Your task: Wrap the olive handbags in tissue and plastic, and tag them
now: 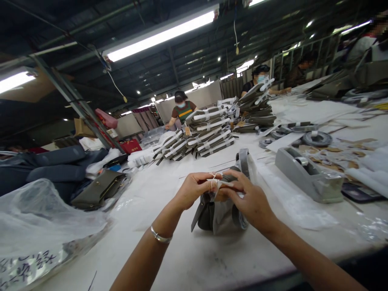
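An olive-grey bag [206, 216], folded and partly wrapped in pale material, stands on the white table [157, 190] in front of me. My left hand [192, 192] is closed in a pinch on a thin white string [214, 176] above the bag. Just right of it, my right hand [250, 200] pinches a small brown and white tag [223, 190] against the top of the bag. The fingertips of both hands almost meet. A grey looped strap [243, 159] rises behind my right fingers. My hands hide much of the bag's top.
A grey tape dispenser [309, 173] stands at the right, near a dark phone [360, 192] and loose brown tags [333, 155]. Stacked olive bags [209, 129] rise at the back. Clear plastic [45, 218] and another olive bag [98, 188] lie left. A masked co-worker [182, 109] is beyond.
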Tool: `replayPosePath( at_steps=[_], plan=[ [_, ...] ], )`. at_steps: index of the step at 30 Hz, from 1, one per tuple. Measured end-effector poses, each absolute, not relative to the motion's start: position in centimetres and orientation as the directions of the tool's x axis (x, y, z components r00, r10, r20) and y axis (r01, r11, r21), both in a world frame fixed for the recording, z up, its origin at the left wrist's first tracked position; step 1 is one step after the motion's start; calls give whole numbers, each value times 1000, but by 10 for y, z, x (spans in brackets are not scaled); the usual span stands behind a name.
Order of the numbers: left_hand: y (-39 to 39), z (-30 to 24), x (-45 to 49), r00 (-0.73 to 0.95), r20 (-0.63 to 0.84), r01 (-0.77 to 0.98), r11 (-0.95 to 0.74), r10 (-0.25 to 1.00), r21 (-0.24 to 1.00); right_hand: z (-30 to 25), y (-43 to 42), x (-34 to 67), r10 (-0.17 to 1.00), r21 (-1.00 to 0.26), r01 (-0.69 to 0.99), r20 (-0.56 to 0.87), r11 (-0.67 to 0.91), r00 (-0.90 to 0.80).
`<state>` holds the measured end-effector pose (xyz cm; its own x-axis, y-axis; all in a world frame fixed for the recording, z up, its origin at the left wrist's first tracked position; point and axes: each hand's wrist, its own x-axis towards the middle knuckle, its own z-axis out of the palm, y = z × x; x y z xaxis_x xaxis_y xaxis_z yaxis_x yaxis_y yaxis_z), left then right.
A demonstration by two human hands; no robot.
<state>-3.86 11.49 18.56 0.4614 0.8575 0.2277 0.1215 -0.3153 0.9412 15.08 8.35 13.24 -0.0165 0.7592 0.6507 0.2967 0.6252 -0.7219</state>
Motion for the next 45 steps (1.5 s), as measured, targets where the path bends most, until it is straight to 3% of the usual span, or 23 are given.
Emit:
replayPosePath(
  at_steps=[5, 10, 16, 21, 24, 28, 31, 34, 38, 40, 41, 43, 45],
  plan=[
    [105, 193, -34, 547, 262, 190, -423, 795, 886, 150, 93, 155, 737, -616, 449, 657, 647, -160],
    [90, 203, -28, 539, 383, 443, -640, 750, 628, 159, 99, 155, 728, -536, 537, 640, 652, -245],
    [89, 195, -21, 466, 460, 558, -654, 756, 510, 163, 98, 155, 727, -521, 552, 637, 651, -256],
    [83, 191, -17, 439, 503, 669, -645, 744, 370, 152, 95, 155, 734, -602, 500, 671, 623, -106],
    [79, 190, -18, 370, 539, 648, -626, 756, 434, 137, 95, 153, 702, -639, 415, 712, 647, 2],
    [80, 178, -22, 161, 532, 476, -538, 831, 696, 118, 95, 148, 707, -696, 270, 703, 665, 73],
    [83, 166, -24, 62, 474, 160, -478, 878, 864, 110, 98, 146, 684, -647, 270, 727, 713, -62],
    [84, 163, -29, -52, 532, -18, -534, 845, 845, 107, 102, 146, 621, -530, 355, 750, 770, -228],
    [69, 172, -39, -213, 713, 124, -706, 668, 698, 111, 107, 147, 538, -396, 423, 788, 815, -300],
    [53, 172, -42, -167, 824, 299, -768, 542, 566, 117, 108, 147, 501, -340, 454, 812, 824, -301],
    [44, 169, -42, -66, 881, 386, -802, 468, 455, 121, 109, 147, 490, -319, 473, 819, 821, -298],
    [30, 156, -39, 295, 901, 479, -865, 319, 150, 130, 110, 147, 480, -284, 513, 823, 810, -303],
    [23, 137, -33, 629, 746, 427, -899, 218, -98, 137, 111, 148, 466, -241, 542, 822, 805, -327]
  ],
)
